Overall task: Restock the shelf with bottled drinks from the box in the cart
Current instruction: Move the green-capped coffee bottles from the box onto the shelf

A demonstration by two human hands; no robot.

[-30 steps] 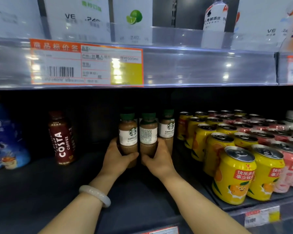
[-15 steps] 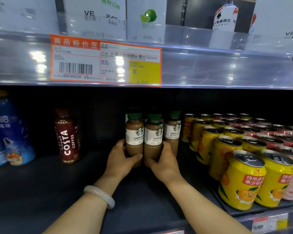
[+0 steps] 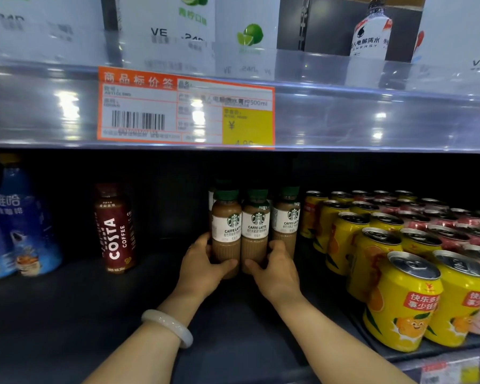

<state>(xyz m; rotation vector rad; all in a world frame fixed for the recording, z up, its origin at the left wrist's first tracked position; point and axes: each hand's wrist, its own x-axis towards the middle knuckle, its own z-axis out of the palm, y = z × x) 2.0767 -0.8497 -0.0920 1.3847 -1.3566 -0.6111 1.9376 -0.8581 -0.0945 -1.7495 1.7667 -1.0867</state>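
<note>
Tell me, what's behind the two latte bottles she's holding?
Behind the left-held latte bottle another green cap peeks out, so at least one more bottle stands there. Behind the right-held bottle everything is covered or in shadow.

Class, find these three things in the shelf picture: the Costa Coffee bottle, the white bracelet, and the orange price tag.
Costa Coffee bottle (image 3: 114, 239), head view, on its red label.
White bracelet (image 3: 168, 325), head view, on its band over the wrist.
Orange price tag (image 3: 150, 109), head view, on its white panel.

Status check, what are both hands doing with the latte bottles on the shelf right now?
Left hand grips left latte bottle. Right hand grips middle latte bottle. Both upright on shelf. Yellow cans close right; nothing blocking.
</note>
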